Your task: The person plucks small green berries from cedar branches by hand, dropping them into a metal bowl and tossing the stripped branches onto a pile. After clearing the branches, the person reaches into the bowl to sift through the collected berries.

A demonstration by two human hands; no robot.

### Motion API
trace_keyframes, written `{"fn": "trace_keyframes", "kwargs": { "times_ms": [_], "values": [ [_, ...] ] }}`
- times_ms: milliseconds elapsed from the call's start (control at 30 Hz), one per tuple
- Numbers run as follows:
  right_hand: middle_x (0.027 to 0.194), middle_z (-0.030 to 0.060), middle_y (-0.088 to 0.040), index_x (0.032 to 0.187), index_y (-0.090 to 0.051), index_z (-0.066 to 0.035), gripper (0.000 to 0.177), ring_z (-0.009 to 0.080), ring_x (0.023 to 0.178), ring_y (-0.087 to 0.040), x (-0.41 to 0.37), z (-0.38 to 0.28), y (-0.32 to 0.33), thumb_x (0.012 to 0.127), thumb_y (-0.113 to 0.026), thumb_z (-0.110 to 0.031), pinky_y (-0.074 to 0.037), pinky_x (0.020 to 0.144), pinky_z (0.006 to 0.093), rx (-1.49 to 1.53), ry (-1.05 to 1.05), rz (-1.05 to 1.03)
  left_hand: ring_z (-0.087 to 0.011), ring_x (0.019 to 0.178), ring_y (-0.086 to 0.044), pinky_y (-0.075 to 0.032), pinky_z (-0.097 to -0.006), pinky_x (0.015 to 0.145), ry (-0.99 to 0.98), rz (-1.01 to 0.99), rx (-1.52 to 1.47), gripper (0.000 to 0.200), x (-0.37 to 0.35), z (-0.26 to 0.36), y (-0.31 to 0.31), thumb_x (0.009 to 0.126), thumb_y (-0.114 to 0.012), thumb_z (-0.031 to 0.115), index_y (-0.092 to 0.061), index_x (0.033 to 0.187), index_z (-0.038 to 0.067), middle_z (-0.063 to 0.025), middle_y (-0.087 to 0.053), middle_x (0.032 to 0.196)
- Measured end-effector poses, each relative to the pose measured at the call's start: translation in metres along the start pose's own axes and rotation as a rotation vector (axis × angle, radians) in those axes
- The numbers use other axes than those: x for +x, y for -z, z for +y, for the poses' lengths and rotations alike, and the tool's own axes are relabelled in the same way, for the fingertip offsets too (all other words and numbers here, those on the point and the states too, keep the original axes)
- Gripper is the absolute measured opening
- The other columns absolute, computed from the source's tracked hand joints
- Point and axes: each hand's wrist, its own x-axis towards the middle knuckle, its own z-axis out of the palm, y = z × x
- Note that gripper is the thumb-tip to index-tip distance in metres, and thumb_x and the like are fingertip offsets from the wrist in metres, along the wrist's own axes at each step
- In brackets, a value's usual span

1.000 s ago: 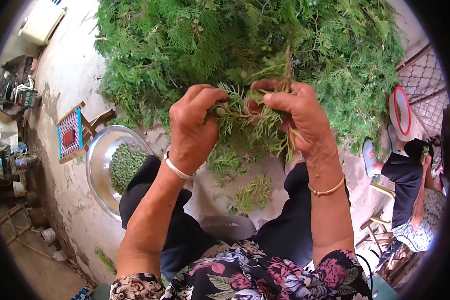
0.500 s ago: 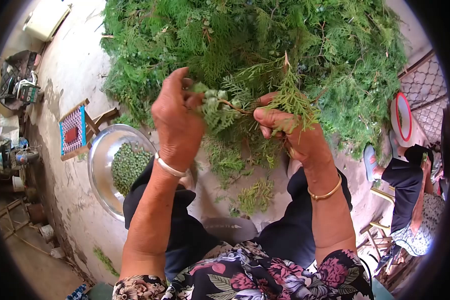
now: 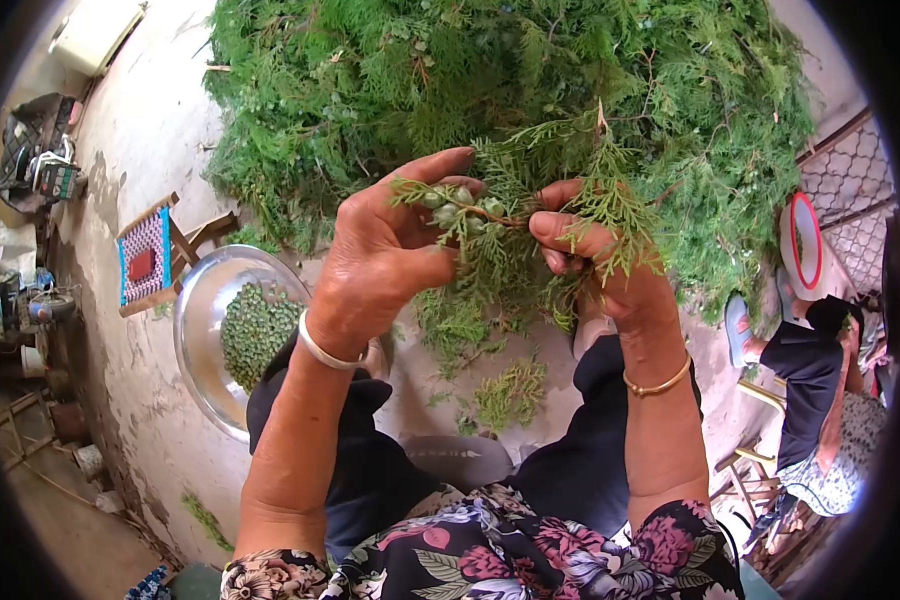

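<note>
My right hand (image 3: 605,245) pinches a cypress sprig (image 3: 515,222) between thumb and fingers, its green sprays fanning out over the knuckles. Toward the left, the sprig's stem ends in a cluster of pale green seed cones (image 3: 455,210). Around that cluster curves my left hand (image 3: 385,240), its thumb and index finger spread apart, with other fingertips partly hidden behind the cones. To the left of my legs, a metal basin (image 3: 198,345) holds a heap of picked green cones (image 3: 260,335).
A large pile of cypress branches (image 3: 530,70) covers the floor ahead. Left of it stands a small woven-seat stool (image 3: 145,262). Loose sprigs (image 3: 510,395) lie between my feet. At the right sits another person (image 3: 815,390), near a red-rimmed container (image 3: 818,255).
My left hand has moved right and its fingers have spread around the cone cluster. My right hand, still pinching the sprig, has shifted slightly right.
</note>
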Motion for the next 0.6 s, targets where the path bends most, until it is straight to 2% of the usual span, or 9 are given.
{"fn": "trace_keyframes", "kwargs": {
  "times_ms": [100,167,200,267,300,367,500,533,600],
  "values": [
    [0.067,0.0039,-0.057,0.094,-0.059,0.003,0.026,0.0121,0.058,-0.053,0.002,-0.002,-0.002,0.073,-0.07,-0.009,-0.039,0.053,0.0235,-0.005,-0.029,-0.008,-0.0169,0.094,-0.06,-0.049,-0.0271,0.082,-0.011,-0.033,-0.043,0.059,-0.001,-0.002,0.001,0.064,-0.06,-0.007,-0.05,0.122,-0.007,-0.0126,-0.059,0.113],
    [0.067,0.0034,-0.056,0.093,-0.059,0.003,0.027,0.0114,0.058,-0.052,0.003,-0.002,-0.002,0.073,-0.07,-0.01,-0.038,0.052,0.023,0.004,-0.061,-0.006,-0.0159,0.093,-0.06,-0.049,-0.0261,0.082,0.014,-0.044,0.161,0.061,0.001,-0.001,0.006,0.064,-0.06,-0.007,-0.048,0.124,-0.006,-0.012,-0.059,0.111],
    [0.066,0.0028,-0.056,0.091,-0.06,0.002,0.025,0.0106,0.057,-0.051,0.003,0.0,-0.002,0.073,-0.07,-0.011,-0.036,0.052,0.0225,0.02,-0.045,-0.007,-0.0159,0.093,-0.06,-0.049,-0.0261,0.082,0.015,-0.044,0.16,0.061,0.001,0.0,0.008,0.064,-0.06,-0.007,-0.048,0.124,-0.006,-0.012,-0.059,0.111],
    [0.066,0.0022,-0.055,0.089,-0.061,0.001,0.022,0.0097,0.057,-0.05,0.005,0.004,-0.001,0.073,-0.07,-0.011,-0.035,0.051,0.022,0.039,-0.031,-0.008,-0.0156,0.093,-0.06,-0.049,-0.0263,0.083,0.191,-0.139,0.363,0.062,0.0,0.004,0.01,0.064,-0.059,-0.008,-0.047,0.125,-0.006,-0.0116,-0.06,0.107],
    [0.065,0.0017,-0.055,0.086,-0.061,0.0,0.019,0.009,0.057,-0.05,0.006,0.006,0.0,0.073,-0.069,-0.012,-0.034,0.051,0.0217,0.018,-0.051,-0.008,-0.0156,0.093,-0.06,-0.049,-0.0263,0.083,0.194,-0.14,0.363,0.062,-0.001,0.004,0.006,0.064,-0.059,-0.008,-0.047,0.125,-0.006,-0.0116,-0.06,0.107],
    [0.064,0.0011,-0.055,0.083,-0.062,-0.002,0.016,0.0083,0.056,-0.049,0.006,0.008,0.003,0.074,-0.069,-0.013,-0.033,0.051,0.0214,-0.002,-0.07,-0.004,-0.0146,0.091,-0.061,-0.049,-0.0257,0.083,0.046,0.02,0.188,0.058,-0.002,0.002,-0.006,0.065,-0.058,-0.009,-0.049,0.122,-0.006,-0.0105,-0.061,0.105],
    [0.062,-0.0004,-0.055,0.08,-0.063,-0.004,0.013,0.0072,0.055,-0.047,0.007,0.009,0.002,0.075,-0.068,-0.015,-0.031,0.05,0.0212,0.012,-0.049,0.002,-0.0139,0.091,-0.061,-0.049,-0.0232,0.081,0.034,0.011,0.07,0.051,0.001,0.0,-0.003,0.067,-0.055,-0.011,-0.052,0.118,-0.007,-0.0109,-0.062,0.103],
    [0.062,-0.0006,-0.055,0.08,-0.063,-0.004,0.013,0.007,0.055,-0.046,0.007,0.009,0.002,0.075,-0.068,-0.015,-0.031,0.05,0.0212,0.014,-0.048,-0.006,-0.0139,0.091,-0.061,-0.049,-0.0232,0.081,0.034,0.011,0.07,0.051,0.0,0.0,-0.002,0.067,-0.055,-0.011,-0.052,0.118,-0.007,-0.0109,-0.062,0.103],
    [0.062,-0.0004,-0.055,0.079,-0.063,-0.004,0.013,0.0072,0.055,-0.047,0.007,0.009,0.005,0.075,-0.068,-0.015,-0.031,0.05,0.0212,0.011,-0.07,-0.018,-0.0138,0.089,-0.062,-0.049,-0.024,0.08,0.051,-0.05,0.348,0.043,-0.001,-0.002,0.003,0.067,-0.055,-0.01,-0.059,0.11,-0.006,-0.0088,-0.065,0.097]
  ]
}}
